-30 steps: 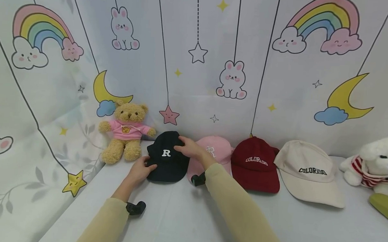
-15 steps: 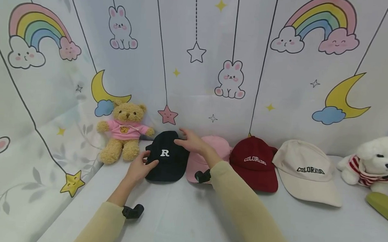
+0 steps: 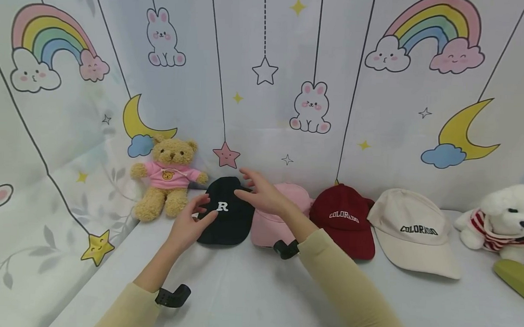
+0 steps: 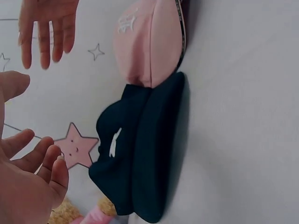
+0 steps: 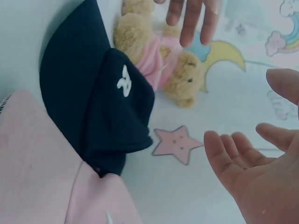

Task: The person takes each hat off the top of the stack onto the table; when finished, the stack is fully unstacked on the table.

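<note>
A dark baseball cap (image 3: 231, 226) with a white letter R sits on the white surface, its brim facing forward. My left hand (image 3: 188, 228) is held in front of its left side, fingers relaxed and spread. Over its upper right my right hand (image 3: 266, 196) hovers with loose fingers, overlapping the pink cap (image 3: 266, 231) in the head view. Both wrist views show a gap between the hands and the dark cap (image 4: 154, 154). Neither hand holds anything. In the right wrist view, the brim of the dark cap (image 5: 70, 74) lies against the pink cap (image 5: 37, 158).
To the left a teddy bear (image 3: 168, 179) in a pink hoodie leans on the patterned backdrop. A dark red cap (image 3: 346, 234) and a cream cap (image 3: 415, 236) continue the row rightward. A white plush dog (image 3: 509, 220) and a green object (image 3: 515, 283) are at the far right.
Both hands have let go of the dark cap and lifted away from it, drawing back towards me. The cap stays in its place in the row.
</note>
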### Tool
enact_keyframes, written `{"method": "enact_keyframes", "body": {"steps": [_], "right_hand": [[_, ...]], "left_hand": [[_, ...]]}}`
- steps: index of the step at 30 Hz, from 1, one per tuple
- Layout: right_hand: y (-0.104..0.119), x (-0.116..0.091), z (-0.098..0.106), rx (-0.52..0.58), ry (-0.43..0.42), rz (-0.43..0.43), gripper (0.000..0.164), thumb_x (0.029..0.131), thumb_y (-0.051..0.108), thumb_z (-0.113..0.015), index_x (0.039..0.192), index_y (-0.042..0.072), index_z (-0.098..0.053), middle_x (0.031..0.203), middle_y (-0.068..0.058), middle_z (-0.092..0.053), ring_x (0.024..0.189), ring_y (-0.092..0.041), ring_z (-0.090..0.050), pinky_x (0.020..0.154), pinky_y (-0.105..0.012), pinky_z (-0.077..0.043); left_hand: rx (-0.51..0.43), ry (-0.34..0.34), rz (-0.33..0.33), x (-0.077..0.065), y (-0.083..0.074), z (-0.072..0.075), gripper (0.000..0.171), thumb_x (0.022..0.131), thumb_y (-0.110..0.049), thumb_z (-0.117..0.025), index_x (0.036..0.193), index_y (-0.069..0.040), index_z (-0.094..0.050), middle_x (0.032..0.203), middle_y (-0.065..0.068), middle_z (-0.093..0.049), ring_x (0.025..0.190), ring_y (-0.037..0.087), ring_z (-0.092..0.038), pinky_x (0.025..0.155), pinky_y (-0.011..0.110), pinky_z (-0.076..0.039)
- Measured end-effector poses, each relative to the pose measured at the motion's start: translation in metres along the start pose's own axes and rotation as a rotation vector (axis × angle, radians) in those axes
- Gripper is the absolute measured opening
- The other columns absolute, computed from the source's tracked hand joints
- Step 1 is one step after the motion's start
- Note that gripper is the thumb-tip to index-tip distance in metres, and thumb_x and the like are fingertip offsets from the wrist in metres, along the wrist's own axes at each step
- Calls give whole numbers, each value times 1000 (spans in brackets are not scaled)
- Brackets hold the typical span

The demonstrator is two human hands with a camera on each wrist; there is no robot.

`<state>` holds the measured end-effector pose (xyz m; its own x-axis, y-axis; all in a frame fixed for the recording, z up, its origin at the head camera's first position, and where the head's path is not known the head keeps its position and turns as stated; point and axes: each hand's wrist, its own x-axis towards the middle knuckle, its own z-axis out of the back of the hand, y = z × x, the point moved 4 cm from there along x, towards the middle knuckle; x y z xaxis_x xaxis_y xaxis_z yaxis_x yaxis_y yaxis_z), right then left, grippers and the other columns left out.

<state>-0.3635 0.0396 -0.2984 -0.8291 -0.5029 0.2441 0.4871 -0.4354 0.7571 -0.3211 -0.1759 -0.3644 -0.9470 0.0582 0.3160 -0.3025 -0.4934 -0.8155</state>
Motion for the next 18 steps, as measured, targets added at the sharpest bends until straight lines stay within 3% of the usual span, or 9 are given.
{"method": "enact_keyframes", "body": {"steps": [3, 12, 18], "right_hand": [[6, -12, 2, -1, -14, 33, 67, 100, 26, -66, 157, 15, -33, 148, -12, -42, 129, -27, -47, 103, -43, -45], [21, -56, 13, -10, -54, 162, 61, 98, 18, -68, 152, 10, -40, 144, -9, -47, 123, -23, -51, 99, -42, -49], [23, -90, 20, -61, -106, 231, 50, 97, 16, -69, 143, 11, -51, 137, -4, -53, 116, -20, -56, 95, -38, -51]], "left_hand": [[-14, 0, -58, -6, -10, 0, 60, 97, -25, -70, 147, -4, -45, 141, 15, -54, 118, 32, -52, 88, 38, -45], [-43, 25, -209, -28, -30, -7, 54, 95, -18, -72, 143, -7, -50, 137, 12, -57, 113, 28, -55, 89, 45, -47], [-15, 50, -312, -39, -43, -16, 53, 93, -16, -74, 141, -9, -52, 135, 8, -59, 112, 26, -56, 88, 43, -48]]}}
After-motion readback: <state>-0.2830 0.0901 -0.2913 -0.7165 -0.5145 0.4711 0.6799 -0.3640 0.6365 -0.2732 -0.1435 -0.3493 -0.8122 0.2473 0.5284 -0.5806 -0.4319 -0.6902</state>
